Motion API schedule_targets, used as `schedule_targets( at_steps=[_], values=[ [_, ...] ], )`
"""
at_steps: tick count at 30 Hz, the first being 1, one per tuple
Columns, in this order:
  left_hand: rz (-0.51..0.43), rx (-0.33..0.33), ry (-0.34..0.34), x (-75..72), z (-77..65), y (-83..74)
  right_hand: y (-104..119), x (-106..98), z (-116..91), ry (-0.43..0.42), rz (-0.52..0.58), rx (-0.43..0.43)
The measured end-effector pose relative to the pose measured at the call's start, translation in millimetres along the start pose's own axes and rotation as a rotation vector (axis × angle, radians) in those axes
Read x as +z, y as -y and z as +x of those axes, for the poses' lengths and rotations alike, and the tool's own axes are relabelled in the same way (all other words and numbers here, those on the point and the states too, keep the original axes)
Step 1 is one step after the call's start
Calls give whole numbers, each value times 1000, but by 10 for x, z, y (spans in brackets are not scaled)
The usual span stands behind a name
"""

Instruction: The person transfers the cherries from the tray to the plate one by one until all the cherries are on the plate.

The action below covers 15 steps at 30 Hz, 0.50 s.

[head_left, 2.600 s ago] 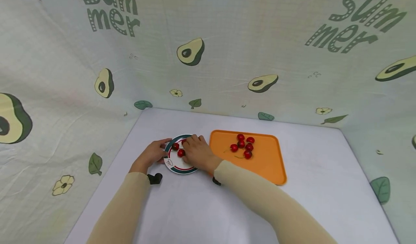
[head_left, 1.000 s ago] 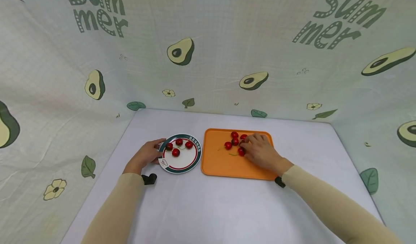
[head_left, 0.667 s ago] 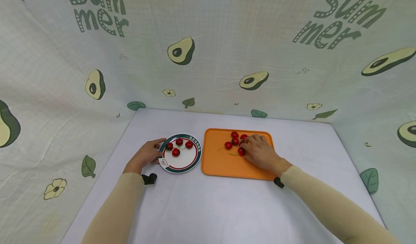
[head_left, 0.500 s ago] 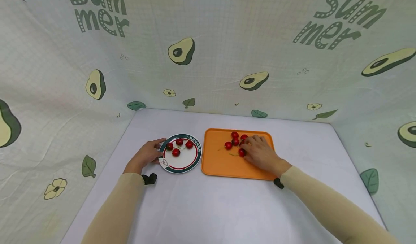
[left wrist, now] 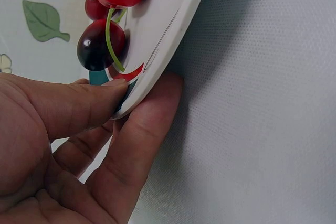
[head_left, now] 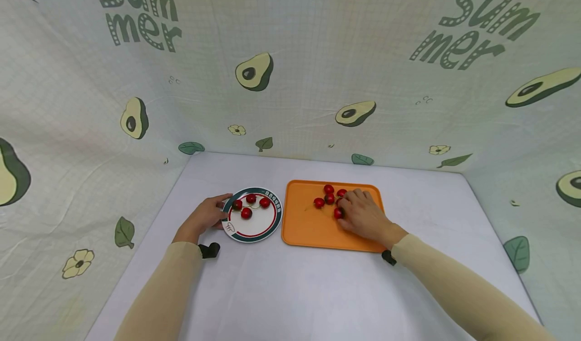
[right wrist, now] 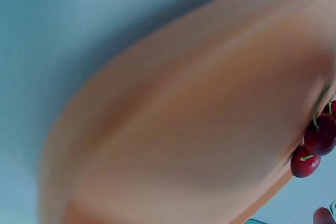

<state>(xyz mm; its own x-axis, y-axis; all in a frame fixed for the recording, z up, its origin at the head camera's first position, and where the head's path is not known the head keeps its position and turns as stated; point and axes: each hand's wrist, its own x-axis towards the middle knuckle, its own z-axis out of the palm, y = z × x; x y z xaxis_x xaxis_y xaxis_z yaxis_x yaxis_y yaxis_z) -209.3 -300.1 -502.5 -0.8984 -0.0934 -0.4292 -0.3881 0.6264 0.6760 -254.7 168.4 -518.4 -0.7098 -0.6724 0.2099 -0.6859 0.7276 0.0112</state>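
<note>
My left hand (head_left: 206, 216) pinches the near-left rim of a white plate (head_left: 254, 230) with a green-and-red border. In the left wrist view the thumb (left wrist: 86, 103) lies on top of the rim and the fingers are below. Several cherries rest on the plate, among them a dark one (left wrist: 101, 45) close to the thumb. My right hand (head_left: 363, 217) is over the orange tray (head_left: 308, 232), its curled fingertips and thumb around a cherry (head_left: 339, 213). Just left of it lie more cherries (head_left: 319, 203). The right wrist view shows the tray blurred, with cherries (right wrist: 320, 135) at the right edge.
The plate stands just left of the tray on a white table (head_left: 272, 290). Behind and beside the table hangs a pale cloth (head_left: 308, 73) printed with avocados and leaves.
My right hand has gone from the plate across to the tray's cherries. Since then the nearest cherry has turned slightly, its stem no longer showing. My left hand stays on the plate's rim.
</note>
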Motion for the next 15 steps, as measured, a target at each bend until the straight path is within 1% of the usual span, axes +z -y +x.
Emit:
schedule_targets(
  at_steps=[10,15],
  values=[
    [-1,-4,-4,9,50,31,31,-51,54,13,-42,-7],
    [5,-7,-10,15,46,28,53,-57,99,-16,-52,-35]
  ],
)
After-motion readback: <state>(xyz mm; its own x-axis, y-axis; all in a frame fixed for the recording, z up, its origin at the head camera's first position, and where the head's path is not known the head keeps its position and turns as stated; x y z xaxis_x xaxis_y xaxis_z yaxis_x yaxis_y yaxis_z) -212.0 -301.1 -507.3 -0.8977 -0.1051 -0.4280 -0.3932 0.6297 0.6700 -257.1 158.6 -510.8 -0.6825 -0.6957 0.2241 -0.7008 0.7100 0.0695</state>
